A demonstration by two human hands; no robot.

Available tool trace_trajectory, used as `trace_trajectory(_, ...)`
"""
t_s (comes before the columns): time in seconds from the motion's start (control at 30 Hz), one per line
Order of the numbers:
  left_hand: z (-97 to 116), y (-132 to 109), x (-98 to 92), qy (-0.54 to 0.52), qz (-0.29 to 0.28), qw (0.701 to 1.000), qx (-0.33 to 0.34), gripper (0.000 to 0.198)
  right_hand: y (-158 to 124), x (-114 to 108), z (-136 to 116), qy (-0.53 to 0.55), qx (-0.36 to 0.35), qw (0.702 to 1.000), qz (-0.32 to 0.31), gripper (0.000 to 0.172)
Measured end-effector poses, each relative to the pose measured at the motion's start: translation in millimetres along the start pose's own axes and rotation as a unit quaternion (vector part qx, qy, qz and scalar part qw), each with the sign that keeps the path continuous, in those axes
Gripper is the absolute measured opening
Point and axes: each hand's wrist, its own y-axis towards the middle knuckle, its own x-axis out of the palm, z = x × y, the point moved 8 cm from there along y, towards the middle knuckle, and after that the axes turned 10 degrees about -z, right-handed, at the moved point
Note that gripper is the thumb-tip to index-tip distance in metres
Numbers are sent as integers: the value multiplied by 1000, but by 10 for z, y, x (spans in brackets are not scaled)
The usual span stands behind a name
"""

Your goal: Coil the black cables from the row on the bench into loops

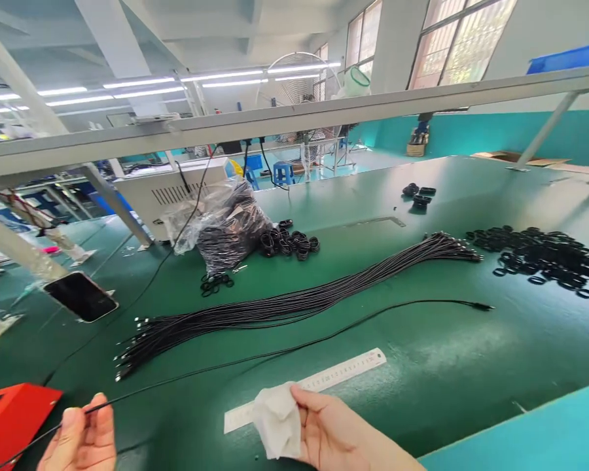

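Black cable (294, 347) pinched in our left hand (81, 439), fingers (97, 418) closed, its end lifted off the green mat (422, 366); our right hand (331, 425) clenches a white wipe (277, 418) beside the steel ruler (304, 386), within reach of the cable.

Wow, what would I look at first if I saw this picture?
A long bundle of black cables stretches across the green workbench, with a heap of black rings to its right. At the bottom, the left hand pinches a single black cable, and the right hand holds a white cloth.
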Motion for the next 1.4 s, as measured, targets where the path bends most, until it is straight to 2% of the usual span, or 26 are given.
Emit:
trace_trajectory(0.07,-12,-58,-71,-27,12,1000,-5,31,154,103,152,17,17,1000,-8,39)
trace_trajectory(0.17,4,-208,-74,-51,24,998,-12,24,302,249,225,42,12,999,-10,39)
trace_trajectory(0.33,44,-435,37,-62,41,997,-19,24,382,445,133,44,-35,998,-14,39)
trace_trajectory(0.47,-98,-515,82,-70,48,995,-43,27,368,511,4,13,-91,996,-20,36)
trace_trajectory(0.53,-192,-530,164,-59,11,997,-38,27,362,516,-40,-2,-108,994,-18,35)
trace_trajectory(0.6,-307,-565,309,-33,-43,998,-34,50,361,525,-70,-15,-118,993,-18,35)
trace_trajectory(0.67,-483,-640,519,-3,-110,992,-59,72,360,545,-97,-24,-129,991,-21,35)
trace_trajectory(0.77,-762,-814,885,31,-217,969,-110,66,344,595,-112,-38,-140,989,-37,38)
trace_trajectory(0.83,-825,-891,1041,66,-238,965,-89,53,331,628,-87,-49,-137,988,-54,40)
trace_trajectory(0.97,-778,-937,1111,110,-190,975,-31,32,324,599,16,-70,-113,989,-62,37)
trace_trajectory(1.13,-727,-941,1034,70,-158,984,-45,32,293,524,82,-73,-98,991,-63,36)
trace_trajectory(1.27,-691,-956,938,52,-127,989,-48,32,192,640,79,-81,-81,988,-104,40)
trace_trajectory(1.4,-679,-1007,910,56,-114,990,-56,35,83,757,42,-101,-92,983,-119,38)
